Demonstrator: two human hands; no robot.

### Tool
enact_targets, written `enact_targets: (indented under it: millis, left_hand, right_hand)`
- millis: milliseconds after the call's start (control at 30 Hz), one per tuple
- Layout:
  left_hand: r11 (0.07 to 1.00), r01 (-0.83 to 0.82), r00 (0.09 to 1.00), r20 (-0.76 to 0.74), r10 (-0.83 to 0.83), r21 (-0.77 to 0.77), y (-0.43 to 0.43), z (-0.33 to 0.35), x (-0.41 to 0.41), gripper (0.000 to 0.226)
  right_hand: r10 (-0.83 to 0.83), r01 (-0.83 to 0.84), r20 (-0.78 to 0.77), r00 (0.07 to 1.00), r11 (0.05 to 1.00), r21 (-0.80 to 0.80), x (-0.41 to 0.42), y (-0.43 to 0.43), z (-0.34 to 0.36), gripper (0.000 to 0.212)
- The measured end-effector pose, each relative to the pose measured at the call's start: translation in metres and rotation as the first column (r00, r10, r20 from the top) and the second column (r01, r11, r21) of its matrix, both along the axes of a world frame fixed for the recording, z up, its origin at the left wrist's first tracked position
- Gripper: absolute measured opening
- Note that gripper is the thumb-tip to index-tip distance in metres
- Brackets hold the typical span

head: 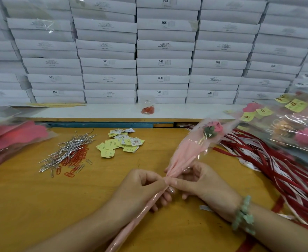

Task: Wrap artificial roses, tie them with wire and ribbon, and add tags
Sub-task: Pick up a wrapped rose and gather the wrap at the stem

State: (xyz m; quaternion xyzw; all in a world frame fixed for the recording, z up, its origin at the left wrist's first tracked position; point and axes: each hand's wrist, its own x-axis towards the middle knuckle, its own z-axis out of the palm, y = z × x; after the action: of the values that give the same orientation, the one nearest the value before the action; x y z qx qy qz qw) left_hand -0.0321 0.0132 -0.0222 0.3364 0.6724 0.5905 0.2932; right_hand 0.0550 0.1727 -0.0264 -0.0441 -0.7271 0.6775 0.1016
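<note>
A pink artificial rose [215, 128] sits inside a pink and clear wrapper [184, 155] that slants from upper right down to the bottom edge. My left hand [145, 186] and my right hand [196, 182] both pinch the wrapper at its gathered neck, fingertips meeting there. A bit of silver wire shows at the pinch point, too small to judge. Silver wire ties [67, 151] lie in a pile at left with red paper clips [75, 159]. Yellow tags [120, 142] sit mid-table. Red ribbons [269, 160] spread out on the right.
White boxes [164, 62] are stacked as a wall behind a white shelf [113, 110] holding a bag of red clips [147, 109]. Finished wrapped roses with tags [295, 124] pile at right. Pink wrapping sheets [15, 137] lie at left on the wooden table [40, 206].
</note>
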Motion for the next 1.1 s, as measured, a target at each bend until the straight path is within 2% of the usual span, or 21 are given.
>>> enact_targets:
  millis: [100, 233, 333, 433, 600, 833, 900, 967, 1033, 1100]
  left_hand:
    - [0.997, -0.066, 0.998, -0.015, 0.066, 0.031, 0.000, -0.003, 0.002, 0.025]
    - [0.984, -0.160, 0.987, 0.016, 0.159, 0.075, 0.000, -0.004, 0.002, 0.025]
    - [0.972, -0.218, 0.976, -0.002, 0.219, 0.088, 0.000, -0.006, 0.002, 0.027]
    - [0.970, -0.224, 0.973, -0.026, 0.228, 0.094, -0.001, -0.008, 0.002, 0.027]
    - [0.973, -0.204, 0.977, -0.036, 0.209, 0.108, 0.000, -0.007, 0.002, 0.027]
    - [0.972, -0.195, 0.978, -0.049, 0.203, 0.128, 0.001, -0.007, 0.002, 0.028]
    - [0.971, -0.195, 0.977, -0.066, 0.205, 0.137, 0.001, -0.007, 0.002, 0.028]
    - [0.972, -0.183, 0.971, -0.127, 0.202, 0.146, 0.001, -0.007, 0.003, 0.029]
    - [0.972, -0.170, 0.965, -0.173, 0.198, 0.160, 0.001, -0.007, 0.003, 0.031]
    - [0.973, -0.161, 0.964, -0.185, 0.191, 0.163, 0.001, -0.008, 0.002, 0.031]
  right_hand:
    - [-0.023, 0.023, -0.025, 0.999, 1.000, 0.004, -0.001, -0.002, -0.001, 0.020]
    - [-0.078, 0.080, -0.063, 0.995, 0.996, 0.037, 0.000, -0.006, 0.001, 0.029]
    - [-0.132, 0.168, -0.160, 0.978, 0.958, 0.234, 0.004, -0.007, 0.003, 0.015]
    - [-0.098, 0.219, -0.260, 0.961, 0.845, 0.488, 0.008, -0.009, 0.005, 0.017]
    - [-0.044, 0.241, -0.306, 0.951, 0.725, 0.646, 0.010, -0.013, 0.008, 0.019]
    - [-0.068, 0.265, -0.304, 0.950, 0.689, 0.675, 0.012, -0.014, 0.010, 0.009]
    - [-0.075, 0.256, -0.290, 0.954, 0.704, 0.662, 0.012, -0.015, 0.011, 0.009]
    - [-0.094, 0.220, -0.239, 0.966, 0.781, 0.584, 0.012, -0.017, 0.011, 0.009]
    - [-0.120, 0.163, -0.132, 0.984, 0.903, 0.398, 0.011, -0.019, 0.012, 0.008]
    - [-0.123, 0.124, -0.018, 0.992, 0.970, 0.210, 0.011, -0.021, 0.014, 0.010]
